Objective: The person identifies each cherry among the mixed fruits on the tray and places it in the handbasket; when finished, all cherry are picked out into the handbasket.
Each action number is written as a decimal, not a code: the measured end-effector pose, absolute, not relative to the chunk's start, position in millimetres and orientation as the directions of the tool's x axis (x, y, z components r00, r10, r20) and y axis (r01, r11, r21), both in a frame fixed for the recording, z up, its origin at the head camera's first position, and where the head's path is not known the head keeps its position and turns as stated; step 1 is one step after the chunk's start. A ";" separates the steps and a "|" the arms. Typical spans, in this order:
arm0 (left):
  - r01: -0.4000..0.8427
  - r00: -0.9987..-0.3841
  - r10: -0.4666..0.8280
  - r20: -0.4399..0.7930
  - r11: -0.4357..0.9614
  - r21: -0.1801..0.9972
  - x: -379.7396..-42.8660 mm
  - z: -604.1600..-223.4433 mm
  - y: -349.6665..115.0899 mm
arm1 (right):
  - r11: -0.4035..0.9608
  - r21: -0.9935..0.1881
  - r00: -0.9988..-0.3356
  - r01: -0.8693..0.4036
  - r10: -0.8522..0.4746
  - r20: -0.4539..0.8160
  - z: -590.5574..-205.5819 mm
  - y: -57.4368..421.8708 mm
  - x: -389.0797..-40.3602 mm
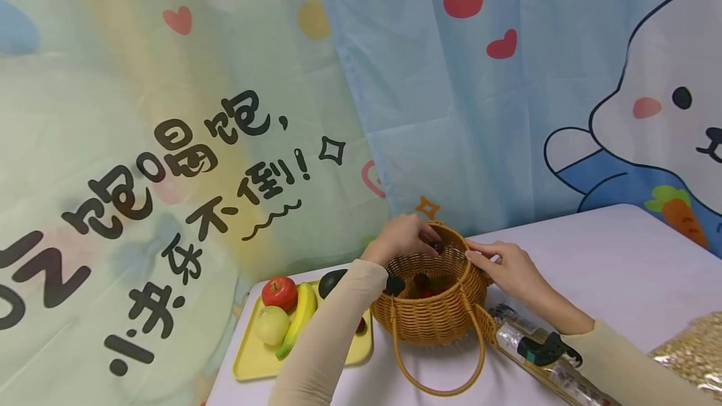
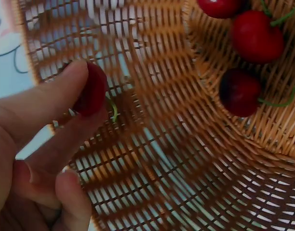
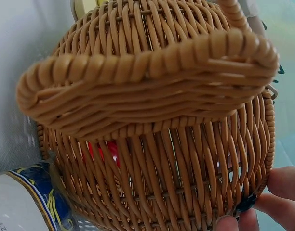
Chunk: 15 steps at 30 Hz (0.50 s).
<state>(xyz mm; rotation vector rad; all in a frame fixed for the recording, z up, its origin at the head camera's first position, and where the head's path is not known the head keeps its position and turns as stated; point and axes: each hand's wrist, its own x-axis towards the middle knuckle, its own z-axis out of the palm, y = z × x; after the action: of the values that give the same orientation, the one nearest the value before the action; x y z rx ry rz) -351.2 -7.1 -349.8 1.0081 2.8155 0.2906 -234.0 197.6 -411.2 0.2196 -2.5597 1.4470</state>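
My left hand [image 1: 403, 237] reaches over the rim into a brown wicker basket [image 1: 423, 321]. Between its thumb and a finger it pinches a dark red cherry [image 2: 94, 91] with a green stem, near the inside wall. Below, in the left wrist view, more cherries [image 2: 257, 37] lie on the basket's bottom. My right hand [image 1: 507, 266] grips the rim on the right side, thumb and fingers at the edge. In the right wrist view its fingertips [image 3: 277, 211] show at the lower right, and a woven flap sticks out from the basket's side.
Left of the basket, a yellow tray [image 1: 248, 359] holds a red apple [image 1: 280, 293], a pale green round fruit [image 1: 273, 326], and a banana [image 1: 301, 317]. Clear-wrapped packages [image 1: 527, 346] lie at right, with a grain bag [image 1: 690, 349] beyond. The basket's handle [image 1: 442, 391] hangs in front.
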 end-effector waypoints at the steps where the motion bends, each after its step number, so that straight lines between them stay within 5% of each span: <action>1: 0.616 -0.762 0.643 -0.071 0.755 0.227 -351.3 -352.4 -6.2 | 0.512 -0.830 -0.970 -0.222 -0.033 0.239 -411.1 197.5 -234.1; 15: 0.614 -0.736 0.669 -0.105 0.724 0.314 -351.1 -366.0 -2.9 | 0.494 -0.840 -0.971 -0.225 -0.040 0.237 -409.6 197.4 -231.4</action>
<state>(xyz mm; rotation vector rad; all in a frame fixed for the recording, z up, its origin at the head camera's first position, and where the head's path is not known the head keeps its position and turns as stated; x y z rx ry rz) -351.1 -2.9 -366.0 1.0239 2.7177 0.3838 -231.4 197.4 -409.6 0.2289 -2.5504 1.4749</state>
